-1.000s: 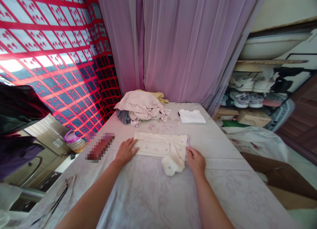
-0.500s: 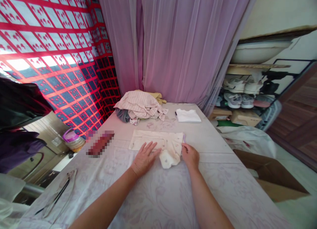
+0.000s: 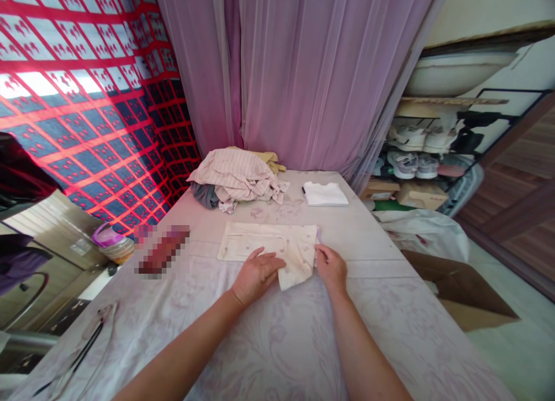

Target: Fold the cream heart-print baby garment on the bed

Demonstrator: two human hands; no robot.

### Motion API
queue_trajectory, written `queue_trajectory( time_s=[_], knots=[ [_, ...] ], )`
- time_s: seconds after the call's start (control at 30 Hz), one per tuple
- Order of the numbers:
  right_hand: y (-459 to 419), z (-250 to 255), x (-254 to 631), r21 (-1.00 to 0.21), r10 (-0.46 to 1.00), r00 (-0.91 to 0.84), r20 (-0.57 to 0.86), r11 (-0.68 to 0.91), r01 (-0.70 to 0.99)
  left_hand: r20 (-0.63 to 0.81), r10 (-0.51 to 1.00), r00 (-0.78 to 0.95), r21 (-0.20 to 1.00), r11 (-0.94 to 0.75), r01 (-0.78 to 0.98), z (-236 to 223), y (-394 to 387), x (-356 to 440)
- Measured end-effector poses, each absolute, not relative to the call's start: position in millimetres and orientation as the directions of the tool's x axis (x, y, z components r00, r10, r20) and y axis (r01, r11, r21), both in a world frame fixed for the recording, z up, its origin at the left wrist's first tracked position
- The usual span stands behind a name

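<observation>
A small cream garment (image 3: 269, 246) with faint purple print lies flat and partly folded on the table (image 3: 281, 343). My left hand (image 3: 256, 273) rests palm down on its near middle, fingers spread over the sleeve part. My right hand (image 3: 331, 267) pinches the garment's right edge with fingertips. A loose flap of the garment lies between the two hands.
A pile of striped and grey clothes (image 3: 234, 178) sits at the table's far left. A folded white cloth (image 3: 324, 194) lies at the far right. Scissors (image 3: 82, 349) lie near the left front edge. A cardboard box (image 3: 459, 291) and shoe shelves (image 3: 425, 158) stand to the right.
My left hand has slid right from the garment's left end onto its middle. The bunched sleeve part now lies flatter under it. My right hand has stayed at the right edge.
</observation>
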State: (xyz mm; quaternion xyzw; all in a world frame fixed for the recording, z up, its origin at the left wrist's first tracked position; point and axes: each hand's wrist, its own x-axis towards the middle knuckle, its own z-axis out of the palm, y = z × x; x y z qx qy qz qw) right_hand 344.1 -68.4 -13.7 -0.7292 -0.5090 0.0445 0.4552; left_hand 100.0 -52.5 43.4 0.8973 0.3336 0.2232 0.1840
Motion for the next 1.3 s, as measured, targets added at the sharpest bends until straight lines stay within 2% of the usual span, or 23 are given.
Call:
queue_trajectory(
  time_s=[0.07,0.13,0.2,0.3,0.4,0.5,0.57,0.7,0.83,1.0,1.13,1.3],
  knots=[
    [-68.6,-14.9,345.4,-0.747,0.774,0.496,0.393,-0.046,0.664,0.139,0.874,0.466,0.737,-0.406,0.540,46.3,-44.5,105.7],
    [-68.9,-15.8,346.6,-0.772,0.764,0.511,0.393,-0.027,0.635,-0.099,0.957,0.272,0.880,-0.044,0.474,49.3,-31.8,108.1],
    [-69.2,-15.9,347.2,-0.784,0.759,0.520,0.393,-0.019,0.620,-0.267,0.940,0.212,0.900,0.165,0.402,52.9,-18.9,105.4],
    [-69.8,-15.4,346.5,-0.786,0.760,0.512,0.400,-0.002,0.618,-0.335,0.914,0.230,0.897,0.235,0.374,58.7,-9.6,94.4],
    [-69.7,-16.0,345.2,-0.766,0.768,0.462,0.443,0.057,0.640,-0.313,0.913,0.262,0.921,0.224,0.319,61.2,-13.2,83.9],
    [-68.2,-19.4,346.0,-0.730,0.775,0.396,0.492,0.120,0.673,-0.213,0.915,0.343,0.949,0.110,0.296,57.4,-17.7,81.8],
    [-66.7,-22.6,348.0,-0.706,0.781,0.358,0.512,0.146,0.693,-0.181,0.916,0.358,0.938,0.051,0.343,52.7,-15.9,85.4],
    [-65.1,-26.2,350.7,-0.642,0.803,0.273,0.529,0.168,0.748,-0.194,0.933,0.302,0.859,0.013,0.511,45.7,-1.9,97.4],
    [-67.1,-23.9,347.2,-0.557,0.825,0.202,0.527,0.156,0.816,-0.190,0.946,0.264,0.807,-0.003,0.591,44.2,13.4,105.6],
    [-69.0,-20.4,342.1,-0.516,0.820,0.216,0.530,0.110,0.849,-0.202,0.954,0.222,0.736,-0.002,0.677,43.8,23.4,109.9],
    [-69.5,-17.9,338.9,-0.511,0.807,0.228,0.544,0.104,0.853,-0.159,0.970,0.183,0.656,-0.035,0.754,47.2,26.1,112.7],
    [-73.7,-12.8,332.1,-0.464,0.801,0.214,0.559,0.089,0.881,-0.119,0.965,0.233,0.564,-0.127,0.816,51.2,33.0,119.5]
  ],
)
